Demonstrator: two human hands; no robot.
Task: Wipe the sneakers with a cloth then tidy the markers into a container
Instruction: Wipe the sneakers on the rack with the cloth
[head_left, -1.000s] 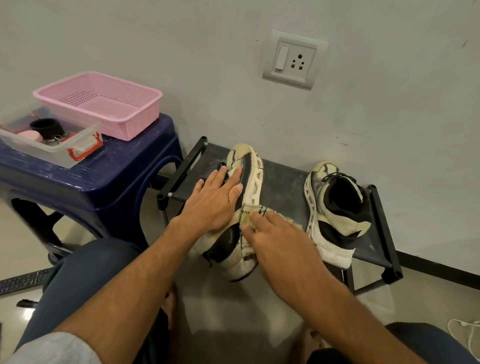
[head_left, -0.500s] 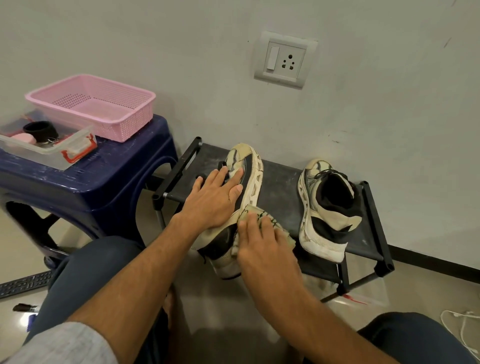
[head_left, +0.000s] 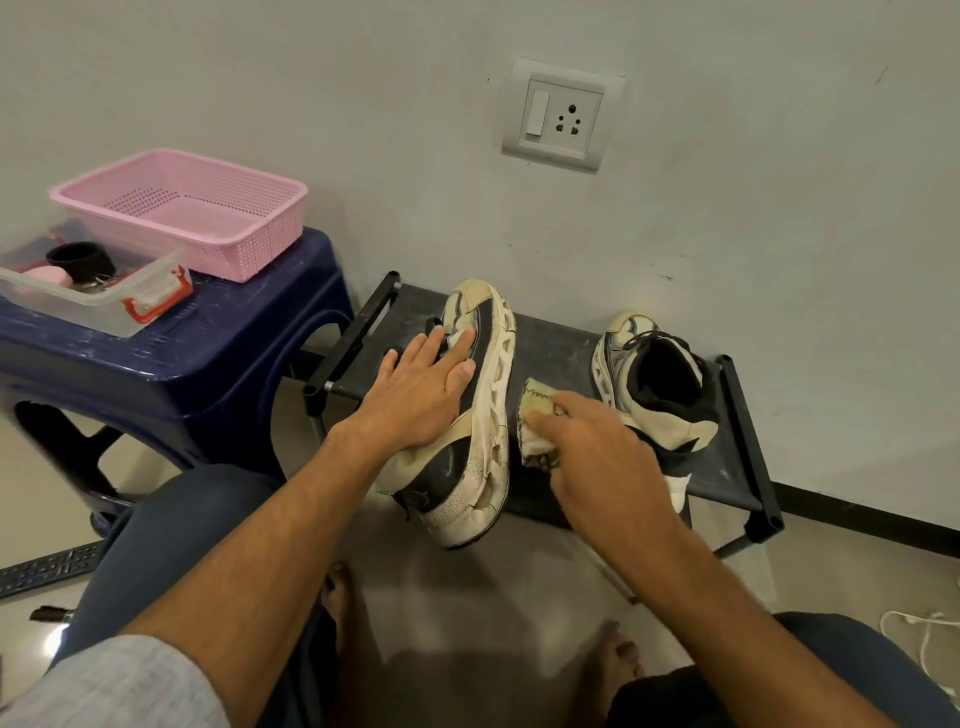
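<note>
One worn cream-and-black sneaker (head_left: 467, 478) lies under the flat left hand (head_left: 415, 395), the right hand (head_left: 597, 457) has its grip pinching a small cream cloth (head_left: 535, 410), so wiping looks unfinished and markers wait.

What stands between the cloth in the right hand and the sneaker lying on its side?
Nothing visible. The right hand holds the cloth beside the tipped sneaker, only bare rack shelf between them.

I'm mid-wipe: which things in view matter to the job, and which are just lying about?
In the job: tilted sneaker under the left hand; cloth in the right hand; second sneaker on the rack; pink basket, perhaps for markers.
Lying about: clear box, blue stool, keyboard, wall socket, white cable.
</note>
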